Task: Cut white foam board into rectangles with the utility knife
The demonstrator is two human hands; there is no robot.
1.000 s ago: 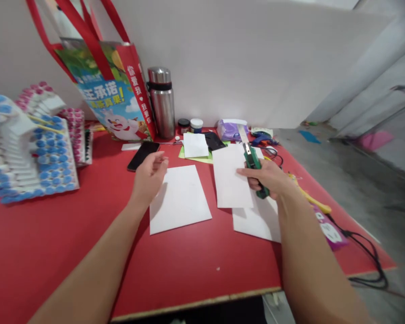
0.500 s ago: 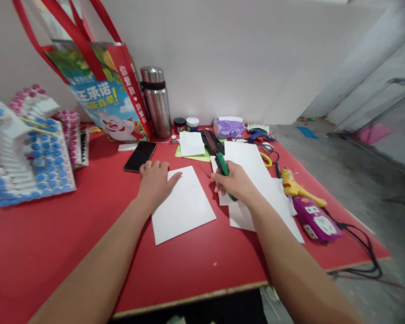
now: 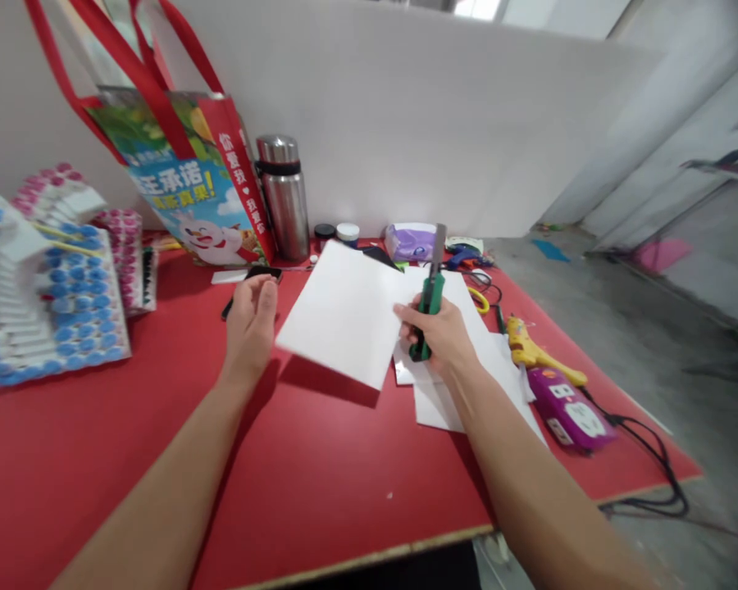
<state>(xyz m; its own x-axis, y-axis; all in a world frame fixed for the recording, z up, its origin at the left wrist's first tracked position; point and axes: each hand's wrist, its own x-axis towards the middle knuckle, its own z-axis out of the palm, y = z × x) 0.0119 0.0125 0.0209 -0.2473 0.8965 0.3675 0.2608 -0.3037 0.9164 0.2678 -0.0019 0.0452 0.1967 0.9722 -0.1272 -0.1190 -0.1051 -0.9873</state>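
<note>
My right hand (image 3: 444,332) is wrapped round a green utility knife (image 3: 431,297), its blade pointing up and away. Between that hand's thumb and fingers is also the right edge of a white board (image 3: 348,315), which is tilted and lifted off the table. My left hand (image 3: 252,319) is held to the left of the board, holding nothing, its thumb apart from the loosely curled fingers. Behind it a black phone (image 3: 264,271) lies partly hidden. Under and beside my right hand are more white sheets (image 3: 438,407) on the red table (image 3: 332,475).
To the left stand white pieces with blue dots (image 3: 83,303) and a colourful bag (image 3: 202,188). A steel flask (image 3: 286,201) and a purple tissue pack (image 3: 411,242) are at the back. On the right lie a yellow glue gun (image 3: 538,348) and a purple power socket (image 3: 569,410) with cables.
The white board has been raised from the table and turned, now gripped at its right edge by my right hand. My left hand has let go of it and moved left. The knife now points more upright.
</note>
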